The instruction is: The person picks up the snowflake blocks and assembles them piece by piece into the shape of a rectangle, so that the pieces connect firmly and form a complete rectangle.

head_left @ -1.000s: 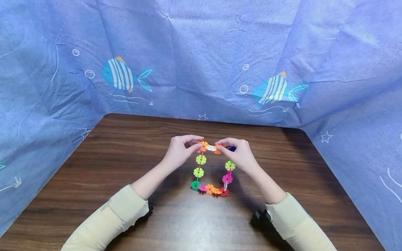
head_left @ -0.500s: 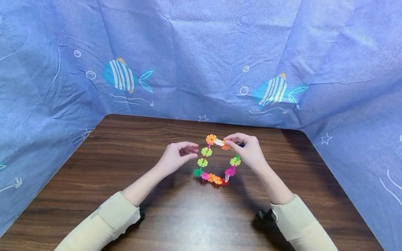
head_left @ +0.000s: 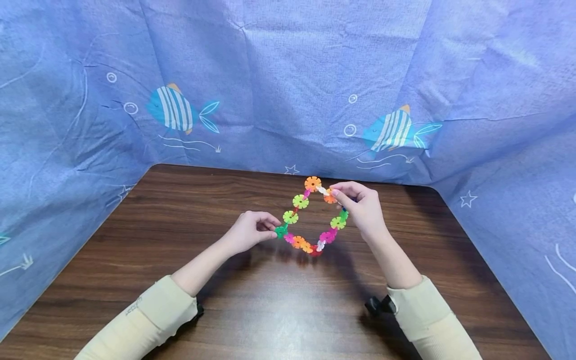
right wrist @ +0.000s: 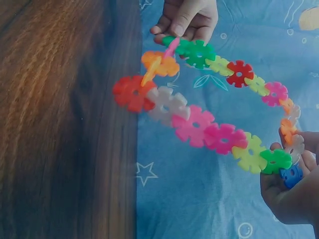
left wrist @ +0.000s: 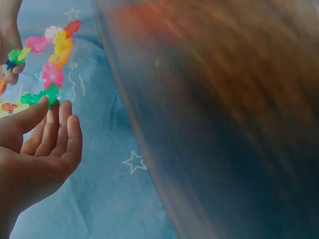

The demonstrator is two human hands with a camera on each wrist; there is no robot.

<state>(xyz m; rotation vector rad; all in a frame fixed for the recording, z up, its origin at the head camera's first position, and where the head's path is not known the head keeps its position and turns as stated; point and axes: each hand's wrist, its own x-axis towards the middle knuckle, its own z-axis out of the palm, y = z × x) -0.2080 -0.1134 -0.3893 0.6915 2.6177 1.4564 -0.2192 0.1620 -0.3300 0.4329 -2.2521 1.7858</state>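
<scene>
A closed loop of slotted plastic flower discs (head_left: 300, 201) is held up over the table in the head view, in green, yellow, pink, orange, red, white and blue. My left hand (head_left: 248, 232) pinches a dark green disc (left wrist: 50, 94) at the loop's lower left corner, between thumb and fingertips. On the far right side, my right hand (head_left: 365, 207) grips the loop by an orange disc (head_left: 330, 195). A blue disc (right wrist: 291, 176) lies within the right hand, partly covered by it. The red disc (right wrist: 133, 93) hangs at the loop's low end.
The dark wood table (head_left: 288, 310) spreads beneath both hands. Behind it hangs a blue cloth (head_left: 288, 75) printed with fish and stars, also draped along both sides. Black straps (head_left: 380, 306) show under the cream sleeves (head_left: 166, 310).
My left hand let go of the orange disc at the upper left and now pinches the green corner disc. The loop has risen and tilted, its top moving right with my right hand.
</scene>
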